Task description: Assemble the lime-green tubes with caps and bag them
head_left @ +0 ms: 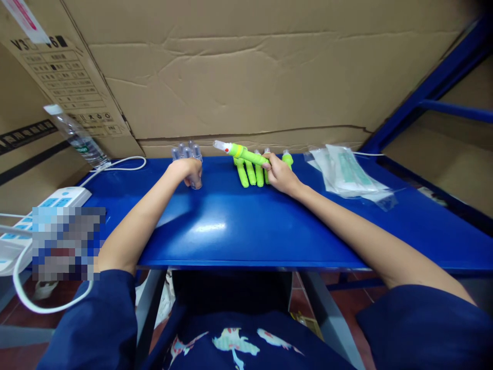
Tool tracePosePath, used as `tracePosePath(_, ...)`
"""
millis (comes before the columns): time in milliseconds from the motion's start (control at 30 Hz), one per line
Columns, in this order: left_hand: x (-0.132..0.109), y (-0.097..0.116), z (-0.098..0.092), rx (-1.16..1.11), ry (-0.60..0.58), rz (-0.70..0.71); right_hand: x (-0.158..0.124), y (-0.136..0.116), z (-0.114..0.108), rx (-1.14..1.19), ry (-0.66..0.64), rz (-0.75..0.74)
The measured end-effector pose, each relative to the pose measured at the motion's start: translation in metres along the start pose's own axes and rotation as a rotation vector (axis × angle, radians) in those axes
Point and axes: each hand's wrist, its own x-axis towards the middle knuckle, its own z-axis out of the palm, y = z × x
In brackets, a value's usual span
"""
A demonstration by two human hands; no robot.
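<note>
My right hand (283, 174) is closed around the lower end of a lime-green pen-shaped tube (246, 153). The tube tilts up to the left and has a yellow ring, a red dot and a clear tip. Behind and below it, several similar green tubes (244, 173) stand on the blue table, partly covered by the hand and the held tube. On the left, my left hand (188, 169) is closed on a clear plastic cap (196, 181) at the table surface. Several more clear caps (186, 151) stand upright just behind that hand.
Clear plastic bags (346, 172) lie at the right of the blue table (231, 226). A white power strip (69, 198) with cables is on the left, near a leaning plastic bottle (82, 144). Cardboard (250, 77) walls the back, and a blue metal frame (419, 103) rises at right.
</note>
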Motion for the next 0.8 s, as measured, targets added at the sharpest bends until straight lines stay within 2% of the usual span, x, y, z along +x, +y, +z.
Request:
tracePosePath(100, -0.001, 0.001, -0.005, 0.073, -0.192, -0.128, 0.001, 0.000, -0.002, -0.024, -0.012, -0.020)
tracePosePath(200, -0.003, -0.001, -0.010, -0.047, -0.224, -0.196, 0.002, 0.000, -0.006, -0.041, -0.019, -0.027)
tracePosePath(267, -0.003, -0.005, -0.014, -0.130, -0.233, -0.168, 0.003, 0.001, -0.009, -0.051, -0.014, -0.030)
tracePosePath(367, -0.004, -0.012, -0.020, -0.206, -0.154, -0.099, 0.004, 0.004, -0.014, -0.080, 0.002, -0.038)
tracePosePath(533, -0.002, -0.025, -0.018, -0.467, 0.151, 0.027, 0.006, 0.011, -0.023, -0.140, 0.000, -0.071)
tracePosePath(600, 0.001, -0.026, -0.014, -0.581, 0.220, 0.055, 0.007, 0.015, -0.027, -0.157, -0.004, -0.073)
tracePosePath(800, 0.009, -0.005, -0.004, -0.683, 0.215, 0.128, 0.006, 0.026, -0.032, -0.207, 0.011, -0.045)
